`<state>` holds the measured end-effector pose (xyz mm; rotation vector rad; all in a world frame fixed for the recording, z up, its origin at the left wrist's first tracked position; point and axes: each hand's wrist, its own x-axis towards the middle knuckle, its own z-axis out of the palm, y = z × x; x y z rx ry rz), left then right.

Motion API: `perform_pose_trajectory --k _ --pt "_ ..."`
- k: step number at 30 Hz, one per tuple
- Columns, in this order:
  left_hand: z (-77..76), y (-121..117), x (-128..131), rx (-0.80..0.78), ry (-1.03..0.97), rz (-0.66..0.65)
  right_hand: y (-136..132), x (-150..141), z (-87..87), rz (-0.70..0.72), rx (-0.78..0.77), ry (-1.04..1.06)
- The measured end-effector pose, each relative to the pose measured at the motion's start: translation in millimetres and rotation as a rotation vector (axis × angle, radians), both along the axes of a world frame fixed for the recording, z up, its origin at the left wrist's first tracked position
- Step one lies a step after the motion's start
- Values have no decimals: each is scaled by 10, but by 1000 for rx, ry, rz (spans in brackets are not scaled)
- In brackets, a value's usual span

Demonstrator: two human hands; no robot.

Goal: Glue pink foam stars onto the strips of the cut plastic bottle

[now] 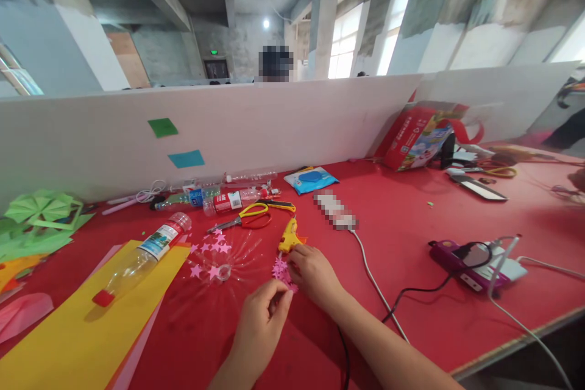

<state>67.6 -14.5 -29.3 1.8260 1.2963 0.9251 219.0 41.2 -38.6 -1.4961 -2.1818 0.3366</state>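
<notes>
Held left hand (265,314) pinched beside pink stars (280,269) and right hand (315,271) curled at that pile, near yellow glue gun (289,236); couldn't tell any grasp by either. Had open red table (402,225) between white cable (367,262) and power strip (470,275), crossed by black cord (420,290); saw table edge (525,339) at lower right.

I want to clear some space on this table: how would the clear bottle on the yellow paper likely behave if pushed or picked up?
The clear bottle would probably feel light for its size, since no liquid shows inside. Lying on its side with a round body, it may well roll when pushed across the yellow paper.
</notes>
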Motion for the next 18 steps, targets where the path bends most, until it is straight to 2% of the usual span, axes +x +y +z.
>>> perform_pose_trajectory --k 4,7,12,18 --pt "-90 9 11 -300 -262 -39 -18 20 56 -6 -59 223" --pt "-107 42 27 -434 -421 -15 -81 2 98 18 -76 336" --pt "-76 63 39 -446 -541 78 -217 -30 150 216 20 526" --pt "-91 55 40 -431 -611 54 -242 31 136 308 59 518"
